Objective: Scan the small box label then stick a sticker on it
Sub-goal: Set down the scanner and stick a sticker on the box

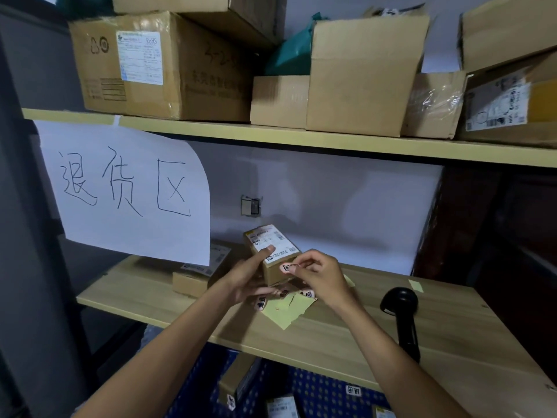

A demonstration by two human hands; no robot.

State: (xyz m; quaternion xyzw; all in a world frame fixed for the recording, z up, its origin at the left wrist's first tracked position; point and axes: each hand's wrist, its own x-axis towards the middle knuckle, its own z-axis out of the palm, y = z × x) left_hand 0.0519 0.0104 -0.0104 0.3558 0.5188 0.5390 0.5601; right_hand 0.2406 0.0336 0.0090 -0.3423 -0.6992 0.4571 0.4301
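Note:
My left hand grips a small cardboard box above the wooden shelf, thumb pressed on its white shipping label. My right hand pinches a small white sticker with a black mark, held against the box's near side. A yellow backing sheet carrying more stickers lies on the shelf just under my hands. The black handheld scanner rests on the shelf to the right, apart from both hands.
Another labelled box sits on the wooden shelf to the left. A handwritten paper sign hangs from the upper shelf, which holds several large cartons. Below the shelf, more small parcels lie on blue material.

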